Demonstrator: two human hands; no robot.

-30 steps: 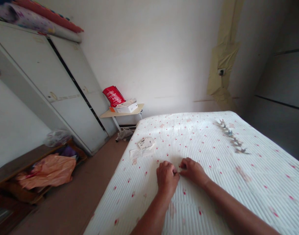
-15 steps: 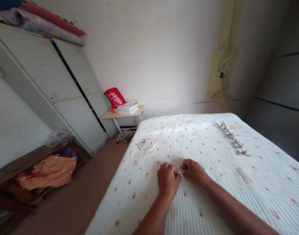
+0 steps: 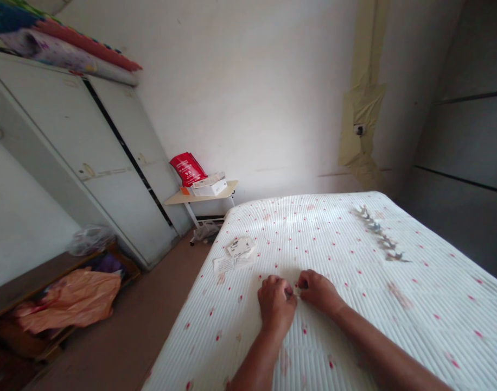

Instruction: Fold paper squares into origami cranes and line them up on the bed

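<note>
My left hand point(image 3: 276, 300) and my right hand point(image 3: 318, 290) are close together low over the bed point(image 3: 313, 239), with a narrow gap between them. Both have curled, pinched fingers. Something small and pale seems to lie between the fingertips, but it is mostly hidden and I cannot make out its kind. Beyond my left hand lie several printed paper pieces point(image 3: 241, 247), partly overlapping. Farther off to the right, a row of small folded paper shapes point(image 3: 381, 233), like paper birds, runs across the ribbed, red-dotted bed cover.
A small table point(image 3: 179, 199) beyond the bed's far left corner carries a red bag point(image 3: 187, 168) and a white box point(image 3: 211, 188). A tall grey cabinet point(image 3: 114, 157) stands left, with rolled mats point(image 3: 69, 54) on top. An orange plastic bag point(image 3: 73, 298) lies on a low wooden bench.
The view has shifted slightly, so the room sits a little lower and farther left. My hands keep nearly the same pinched pose, close together.
</note>
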